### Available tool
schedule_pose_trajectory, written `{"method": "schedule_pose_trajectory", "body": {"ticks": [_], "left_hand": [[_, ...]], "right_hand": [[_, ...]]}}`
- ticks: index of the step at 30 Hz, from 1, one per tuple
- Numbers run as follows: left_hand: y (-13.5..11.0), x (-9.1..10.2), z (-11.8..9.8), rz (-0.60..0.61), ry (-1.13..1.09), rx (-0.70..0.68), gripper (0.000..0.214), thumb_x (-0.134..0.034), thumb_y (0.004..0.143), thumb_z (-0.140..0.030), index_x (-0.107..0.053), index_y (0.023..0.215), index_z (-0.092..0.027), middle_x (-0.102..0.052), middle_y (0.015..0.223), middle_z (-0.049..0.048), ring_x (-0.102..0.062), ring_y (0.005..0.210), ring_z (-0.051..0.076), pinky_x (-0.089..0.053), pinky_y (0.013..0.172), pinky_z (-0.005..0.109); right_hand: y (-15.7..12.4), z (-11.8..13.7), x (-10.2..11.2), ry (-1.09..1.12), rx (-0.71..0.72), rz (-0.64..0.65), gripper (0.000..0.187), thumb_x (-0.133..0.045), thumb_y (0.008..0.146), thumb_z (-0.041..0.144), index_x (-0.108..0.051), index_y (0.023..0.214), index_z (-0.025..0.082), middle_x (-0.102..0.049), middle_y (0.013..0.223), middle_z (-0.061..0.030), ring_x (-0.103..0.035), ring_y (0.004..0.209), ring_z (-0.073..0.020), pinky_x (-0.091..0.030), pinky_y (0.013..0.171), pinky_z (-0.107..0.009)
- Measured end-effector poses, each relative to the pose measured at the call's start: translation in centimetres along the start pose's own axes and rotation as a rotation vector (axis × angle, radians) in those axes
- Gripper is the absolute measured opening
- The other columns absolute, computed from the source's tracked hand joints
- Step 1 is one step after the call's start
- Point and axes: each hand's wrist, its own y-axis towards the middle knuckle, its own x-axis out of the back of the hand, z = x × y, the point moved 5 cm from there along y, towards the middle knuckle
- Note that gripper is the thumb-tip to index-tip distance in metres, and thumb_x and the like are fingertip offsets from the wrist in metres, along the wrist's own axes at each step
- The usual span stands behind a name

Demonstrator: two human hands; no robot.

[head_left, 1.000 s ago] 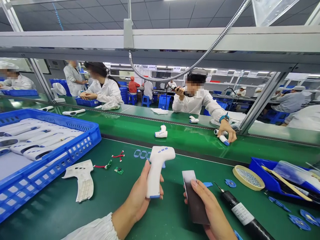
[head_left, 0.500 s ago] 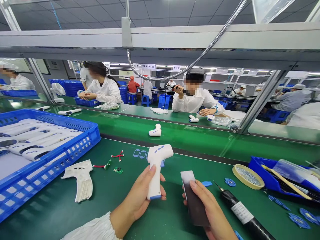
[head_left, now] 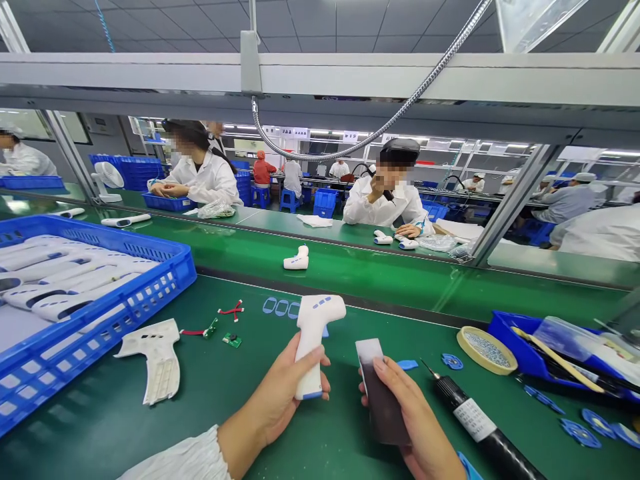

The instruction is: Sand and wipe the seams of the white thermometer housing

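Note:
My left hand (head_left: 280, 393) is shut around the grip of a white handheld infrared thermometer (head_left: 314, 340), whose head points up and to the right. My right hand (head_left: 417, 420) holds a dark rectangular pad (head_left: 383, 393) with a pale top end, upright and apart from the thermometer. Below the thermometer lie a white thermometer housing shell (head_left: 155, 360) and a small green circuit board (head_left: 231, 340). Blue ring-shaped parts (head_left: 281, 307) sit behind my left hand. A black electric screwdriver (head_left: 475, 420) lies to the right of my right hand.
A blue crate of white thermometers (head_left: 95, 280) stands at the left. A tape roll (head_left: 486, 350) and a blue bin of tools (head_left: 530, 347) are at the right. Beyond, a green conveyor belt (head_left: 350, 273) carries a white thermometer (head_left: 296, 259); co-workers sit across it.
The thermometer on the belt has moved left. The co-worker's hand has drawn back from the belt to the far bench. My hands stay shut on the same things, and the view has shifted slightly.

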Motion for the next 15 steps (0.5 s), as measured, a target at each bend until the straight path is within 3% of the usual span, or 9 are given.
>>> {"method": "schedule_pose_trajectory", "body": {"ticks": [5,8,11,13,15], "left_hand": [[0.4,0.1,1.4,-0.102,-0.155,0.139,0.047,-0.034,0.082,-0.055,-0.054,0.081,-0.012,-0.051,0.058,0.0017,-0.046,0.041,0.011,-0.039,0.040,0.026],[0.5,-0.1,2.1,-0.117,-0.161,0.165,0.048,-0.033,0.084,-0.050,-0.056,0.073,-0.010,-0.052,0.058,0.0030,-0.046,0.041,0.012,-0.038,0.039,0.025],[0.5,-0.1,2.9,-0.122,-0.116,0.194,0.051,-0.034,0.084,-0.049,-0.057,0.063,-0.008,-0.050,0.052,0.0041,-0.046,0.041,0.011,-0.038,0.040,0.024],[0.4,-0.2,3.3,-0.125,-0.102,0.215,0.053,-0.036,0.083,-0.052,-0.057,0.064,-0.007,-0.048,0.049,0.0039,-0.046,0.042,0.012,-0.037,0.039,0.024],[0.4,-0.2,3.5,-0.130,-0.116,0.216,0.052,-0.037,0.081,-0.055,-0.059,0.074,-0.008,-0.050,0.053,0.0033,-0.046,0.043,0.011,-0.036,0.039,0.023]], "right_hand": [[0.2,-0.1,0.2,-0.016,0.052,0.017,0.040,-0.067,0.064,0.055,-0.058,0.085,0.021,-0.061,0.066,0.0013,-0.054,0.060,-0.0135,-0.042,0.051,-0.019],[0.1,0.1,0.1,-0.070,0.137,0.037,0.045,-0.065,0.065,0.055,-0.058,0.095,0.022,-0.063,0.077,-0.0007,-0.056,0.067,-0.0162,-0.046,0.057,-0.023],[-0.2,0.5,-0.7,-0.157,0.250,0.108,0.054,-0.065,0.067,0.053,-0.053,0.109,0.021,-0.061,0.100,-0.0040,-0.055,0.092,-0.0209,-0.046,0.077,-0.028],[-0.6,0.8,-1.4,-0.219,0.319,0.164,0.051,-0.063,0.071,0.050,-0.051,0.111,0.021,-0.058,0.109,-0.0049,-0.051,0.102,-0.0214,-0.042,0.086,-0.029],[-0.8,1.0,-2.0,-0.306,0.400,0.195,0.042,-0.058,0.076,0.045,-0.051,0.110,0.022,-0.057,0.109,-0.0046,-0.052,0.100,-0.0202,-0.042,0.087,-0.029]]}}
